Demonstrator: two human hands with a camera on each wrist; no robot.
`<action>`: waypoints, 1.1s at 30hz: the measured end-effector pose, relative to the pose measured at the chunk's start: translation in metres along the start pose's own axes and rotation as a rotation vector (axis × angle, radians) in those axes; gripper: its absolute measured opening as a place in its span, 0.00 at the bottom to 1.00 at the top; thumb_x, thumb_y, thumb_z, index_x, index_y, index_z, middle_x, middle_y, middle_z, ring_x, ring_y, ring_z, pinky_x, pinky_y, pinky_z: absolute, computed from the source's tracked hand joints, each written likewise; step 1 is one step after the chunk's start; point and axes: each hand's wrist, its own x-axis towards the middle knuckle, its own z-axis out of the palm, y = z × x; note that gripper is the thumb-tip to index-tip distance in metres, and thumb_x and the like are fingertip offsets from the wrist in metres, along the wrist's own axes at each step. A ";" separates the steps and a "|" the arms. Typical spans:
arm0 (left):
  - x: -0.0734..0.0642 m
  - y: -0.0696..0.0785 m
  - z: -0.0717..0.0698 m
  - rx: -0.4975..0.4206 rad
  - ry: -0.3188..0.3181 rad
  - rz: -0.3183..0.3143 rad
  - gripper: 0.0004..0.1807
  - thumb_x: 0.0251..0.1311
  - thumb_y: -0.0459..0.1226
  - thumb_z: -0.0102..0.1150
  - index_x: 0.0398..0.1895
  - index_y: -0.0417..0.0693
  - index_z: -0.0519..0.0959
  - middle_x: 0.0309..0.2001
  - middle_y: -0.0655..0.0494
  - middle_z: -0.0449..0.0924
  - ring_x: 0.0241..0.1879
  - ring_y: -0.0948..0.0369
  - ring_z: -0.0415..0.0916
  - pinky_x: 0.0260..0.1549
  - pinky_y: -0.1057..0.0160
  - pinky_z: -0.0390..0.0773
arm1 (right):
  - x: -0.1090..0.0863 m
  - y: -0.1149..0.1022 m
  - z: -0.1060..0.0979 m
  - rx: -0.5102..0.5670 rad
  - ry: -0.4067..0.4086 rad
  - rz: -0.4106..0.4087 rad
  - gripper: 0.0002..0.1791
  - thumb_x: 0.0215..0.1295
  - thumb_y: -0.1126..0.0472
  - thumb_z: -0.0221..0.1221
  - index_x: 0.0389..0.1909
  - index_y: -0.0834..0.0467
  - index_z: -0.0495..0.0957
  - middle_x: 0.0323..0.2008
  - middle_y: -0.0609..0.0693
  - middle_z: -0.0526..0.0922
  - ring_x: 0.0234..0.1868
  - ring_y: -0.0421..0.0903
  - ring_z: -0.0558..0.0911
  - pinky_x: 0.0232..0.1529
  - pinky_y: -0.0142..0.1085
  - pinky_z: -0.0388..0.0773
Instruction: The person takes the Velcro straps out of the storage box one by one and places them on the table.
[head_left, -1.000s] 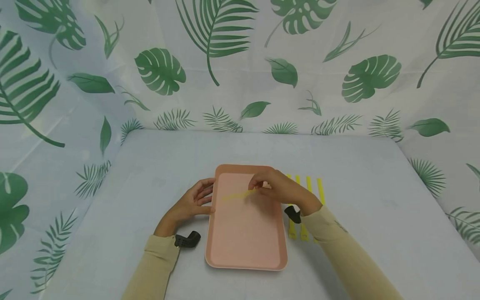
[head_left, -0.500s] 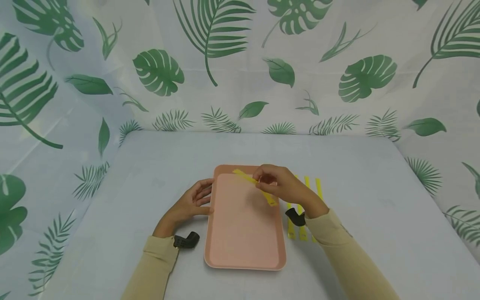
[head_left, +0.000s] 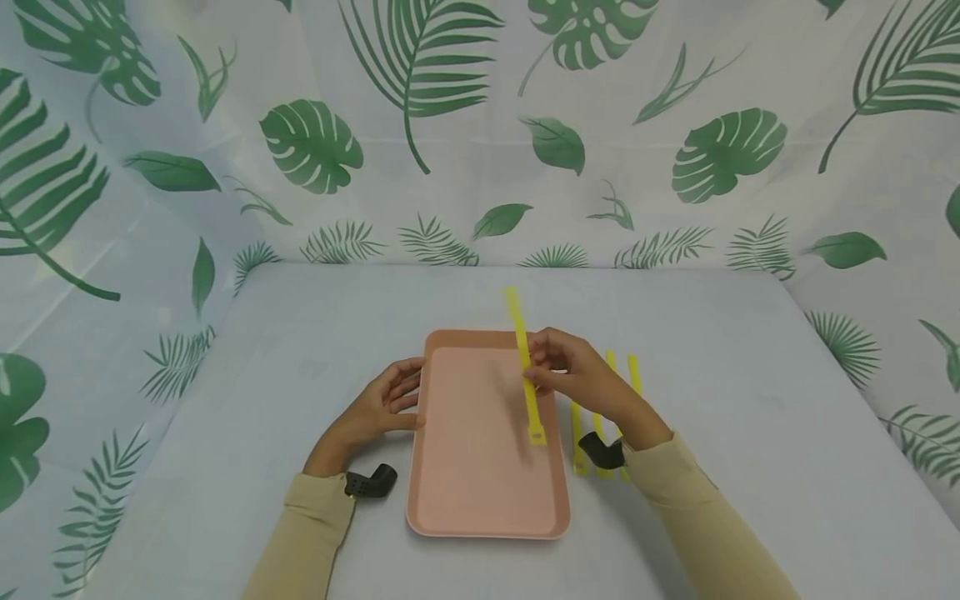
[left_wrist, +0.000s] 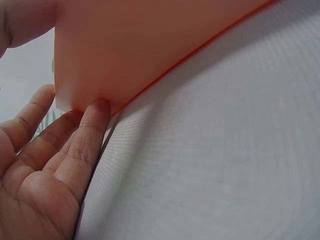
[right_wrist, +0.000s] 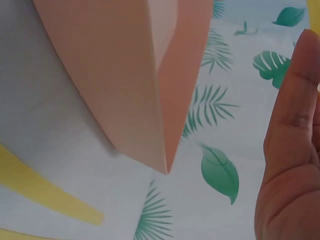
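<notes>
My right hand [head_left: 573,371] pinches a yellow cable strap [head_left: 531,404] over the right side of a pink tray [head_left: 480,475]. The strap stands lengthwise, its slotted wide end toward me and its other end beyond the tray's far rim. In the right wrist view only a sliver of this strap [right_wrist: 314,15] shows above a fingertip. Along the tray's left side lies my left hand [head_left: 382,400], thumb and fingers extended. Its fingertips touch the outer wall of the tray [left_wrist: 125,45] in the left wrist view.
Several more yellow straps [head_left: 577,442] lie side by side on the white table [head_left: 720,400], just right of the tray and partly hidden by my right arm. A white cloth with green leaves [head_left: 465,183] hangs behind and at both sides.
The strap in my right hand has turned from lying across the tray to pointing away from me. That hand has shifted slightly right; the left hand stays at the tray's side.
</notes>
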 end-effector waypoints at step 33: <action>-0.001 0.000 0.003 0.023 0.011 0.006 0.53 0.62 0.26 0.74 0.83 0.25 0.49 0.82 0.23 0.48 0.80 0.27 0.51 0.68 0.67 0.76 | -0.060 0.027 -0.015 0.225 0.156 0.207 0.16 0.79 0.71 0.58 0.61 0.72 0.69 0.33 0.46 0.82 0.35 0.41 0.82 0.40 0.34 0.90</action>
